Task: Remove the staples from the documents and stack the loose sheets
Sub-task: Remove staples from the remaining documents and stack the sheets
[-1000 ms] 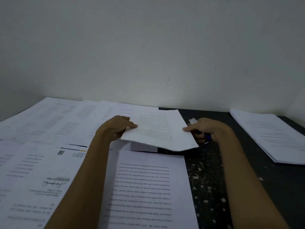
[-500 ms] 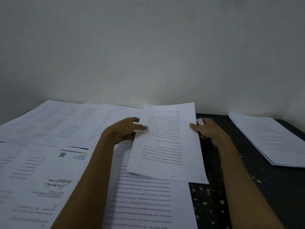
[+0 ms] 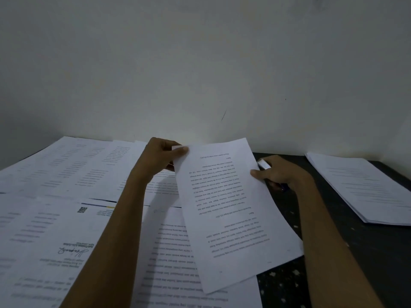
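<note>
A printed white sheet (image 3: 231, 210) is held up above the table, tilted, its text upside down to me. My left hand (image 3: 161, 157) pinches its top left corner between thumb and fingers. My right hand (image 3: 279, 172) touches the sheet's right edge with the thumb while its curled fingers hold a small tool with a white tip and dark blue body (image 3: 264, 163), probably the staple remover. Under the sheet lies another printed page (image 3: 175, 263) on the table.
Several printed pages (image 3: 66, 174) cover the left half of the dark speckled table (image 3: 360, 263). A neat stack of sheets (image 3: 364, 187) lies at the far right. A pale wall stands right behind the table.
The sheet has been swung from lying flat and far off to a steeper, nearer tilt. My left hand rose to its top corner; my right hand stayed at the right edge.
</note>
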